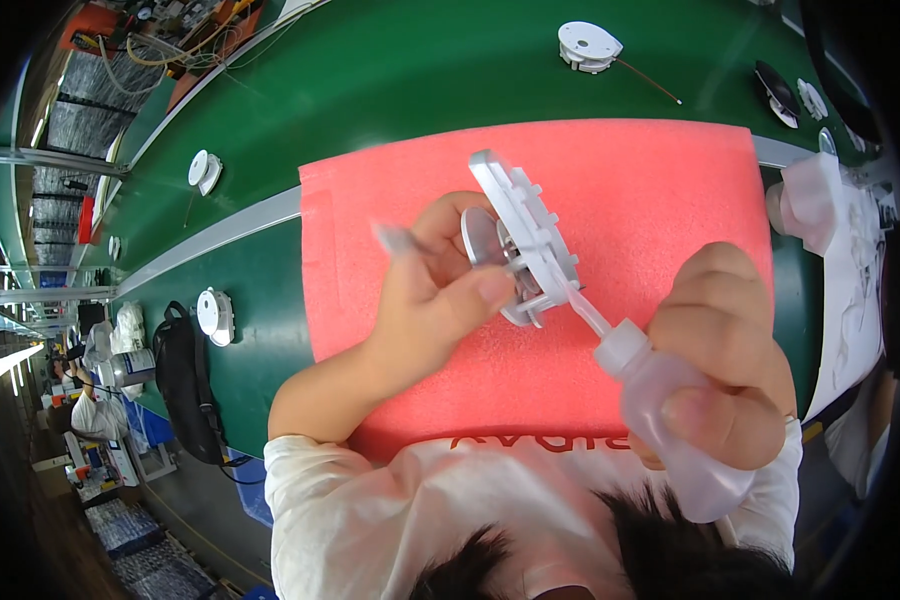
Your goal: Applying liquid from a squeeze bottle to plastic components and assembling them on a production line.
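White plastic part (pixel 523 222), one, pinched by the left hand (pixel 415 305) above one pink mat (pixel 670 190); right hand (pixel 722 345) grips one squeeze bottle (pixel 652 398), nozzle at the part's near side. Green table (pixel 390 80): at least three white round units (pixel 585 42), one far, two left.

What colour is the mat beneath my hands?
The mat is coral pink, seen best in the head view.

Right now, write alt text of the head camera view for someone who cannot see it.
A person's right hand grips a translucent squeeze bottle, its thin nozzle aimed at a white plastic part held in the left hand. Below lies a pink foam sheet on a green work surface, where other white round parts lie spread out.
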{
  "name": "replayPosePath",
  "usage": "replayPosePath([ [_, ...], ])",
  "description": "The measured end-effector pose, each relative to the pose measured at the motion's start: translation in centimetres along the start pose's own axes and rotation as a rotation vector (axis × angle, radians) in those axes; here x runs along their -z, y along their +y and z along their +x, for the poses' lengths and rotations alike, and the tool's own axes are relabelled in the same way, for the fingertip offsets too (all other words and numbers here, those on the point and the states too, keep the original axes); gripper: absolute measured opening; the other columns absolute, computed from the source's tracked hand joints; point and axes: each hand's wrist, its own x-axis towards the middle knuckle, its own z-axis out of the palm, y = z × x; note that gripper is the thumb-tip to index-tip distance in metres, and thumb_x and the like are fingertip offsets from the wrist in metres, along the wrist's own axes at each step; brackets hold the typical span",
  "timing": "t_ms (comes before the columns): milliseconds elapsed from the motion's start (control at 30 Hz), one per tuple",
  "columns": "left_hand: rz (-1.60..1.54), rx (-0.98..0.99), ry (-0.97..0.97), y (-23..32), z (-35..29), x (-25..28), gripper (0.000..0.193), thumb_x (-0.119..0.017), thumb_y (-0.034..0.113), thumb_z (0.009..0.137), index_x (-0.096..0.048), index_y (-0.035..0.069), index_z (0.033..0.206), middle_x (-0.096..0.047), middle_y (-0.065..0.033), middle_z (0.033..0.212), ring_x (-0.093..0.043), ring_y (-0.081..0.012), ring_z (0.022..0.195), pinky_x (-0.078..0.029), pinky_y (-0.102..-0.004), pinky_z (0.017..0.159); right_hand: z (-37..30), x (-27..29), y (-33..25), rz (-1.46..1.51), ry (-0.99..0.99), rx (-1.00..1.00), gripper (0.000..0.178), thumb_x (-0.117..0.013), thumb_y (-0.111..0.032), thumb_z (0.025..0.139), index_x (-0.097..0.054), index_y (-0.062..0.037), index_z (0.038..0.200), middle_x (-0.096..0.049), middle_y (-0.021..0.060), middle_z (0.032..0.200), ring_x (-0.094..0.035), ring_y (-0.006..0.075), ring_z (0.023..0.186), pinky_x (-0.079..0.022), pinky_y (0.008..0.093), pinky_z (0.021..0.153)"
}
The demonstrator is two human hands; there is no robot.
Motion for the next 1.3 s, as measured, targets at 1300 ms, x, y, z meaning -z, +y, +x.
replayPosePath([
  [1300, -0.567, 0.548, -0.119, -0.5, 0.7, -0.2, 0.076, -0.013, 0.063, 0.074, -0.055, -0.001, 0.077, -0.052, -0.0169, 0.051, -0.05, -0.0273, 0.04, -0.043, -0.0335, 0.042, -0.6, 0.5, 1.4, -0.036, -0.099, 0.143, 0.043, -0.059, -0.01, 0.066, -0.04, -0.0173, 0.104, -0.049, 0.0116, 0.08, -0.045, 0.0218, 0.057, -0.033, 0.0332, 0.046],
])
